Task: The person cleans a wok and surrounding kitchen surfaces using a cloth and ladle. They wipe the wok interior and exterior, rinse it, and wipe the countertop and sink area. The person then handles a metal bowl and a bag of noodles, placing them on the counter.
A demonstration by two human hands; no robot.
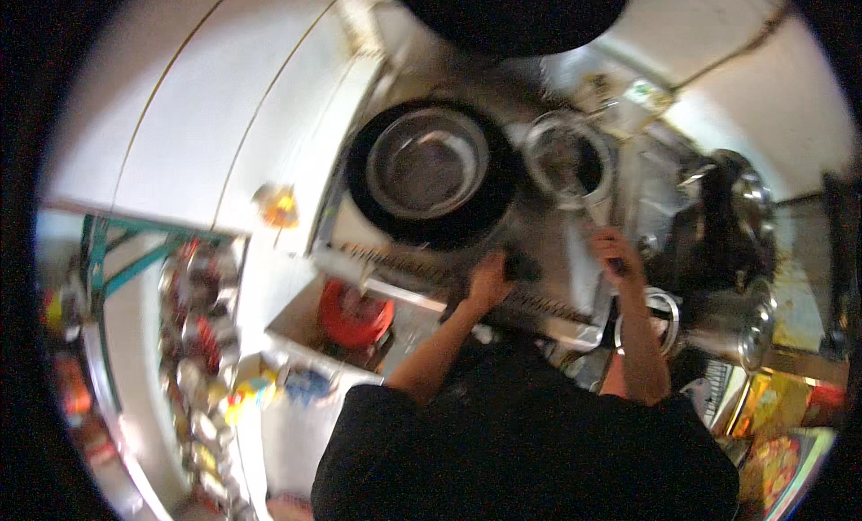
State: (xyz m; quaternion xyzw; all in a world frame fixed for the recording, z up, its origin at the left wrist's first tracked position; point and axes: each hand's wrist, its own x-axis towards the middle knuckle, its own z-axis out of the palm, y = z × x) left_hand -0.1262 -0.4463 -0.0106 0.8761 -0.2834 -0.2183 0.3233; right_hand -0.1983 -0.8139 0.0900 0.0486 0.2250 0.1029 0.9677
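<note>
My right hand (pixel 616 253) is closed around the handle of a metal utensil (pixel 597 210), perhaps a ladle or spatula. The utensil reaches towards a round metal pot (pixel 528 159) with dark contents; its far end is blurred. To the left of that pot sits a large black wok (pixel 431 233), with a round metal basin (pixel 372 178) inside it. Close to the wok's near right rim is my left hand (pixel 490 280), at the front of the steel stove top (pixel 545 252). A dark thing lies beside its fingers, and blur hides whether they grip it.
A red plastic basin (pixel 353 316) stands low at the left. Large metal pots (pixel 724 218) crowd the right side, near a white-rimmed round container (pixel 667 312). White wall panels (pixel 195 110) rise at the left, above a green-framed rack (pixel 97 258). A dark round shape covers the top.
</note>
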